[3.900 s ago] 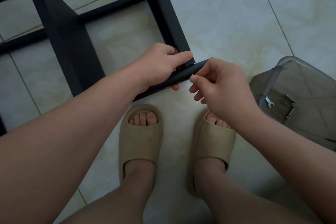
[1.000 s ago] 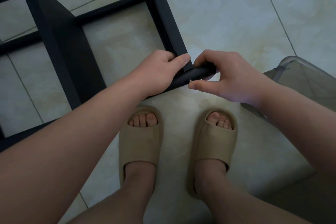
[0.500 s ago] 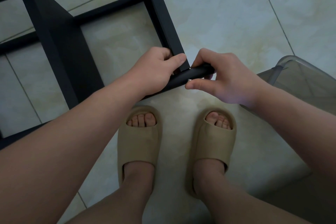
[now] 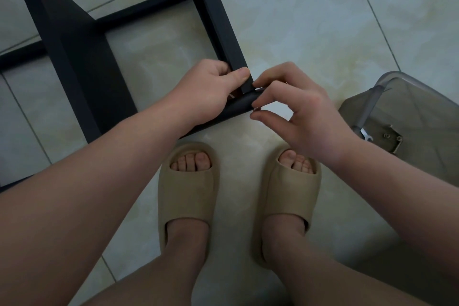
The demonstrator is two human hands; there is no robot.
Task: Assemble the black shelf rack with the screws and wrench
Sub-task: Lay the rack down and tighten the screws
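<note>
At the work: left hand [image 4: 208, 87] clamped on the corner joint [image 4: 244, 93] of the black shelf rack [image 4: 82, 62], thumb laid across the flat post's end, fingers curled behind it. Just right of the joint, right hand [image 4: 298, 112] pinches thumb and forefinger on a small bright bit at the round crossbar [image 4: 236, 108] end, probably a screw [image 4: 255, 108], too small to be sure. Progress, as judged: posts and rails beyond the joint look joined; this corner not yet fastened. Left to do: seat the screw, tighten. The wrench [image 4: 365, 134] lies untouched beside spare screws [image 4: 386, 135] in the clear bin [image 4: 380, 87], well right of the joint, past the right wrist. Tan slippers [image 4: 188, 181] on tiled floor [image 4: 298, 20] below the joint
</note>
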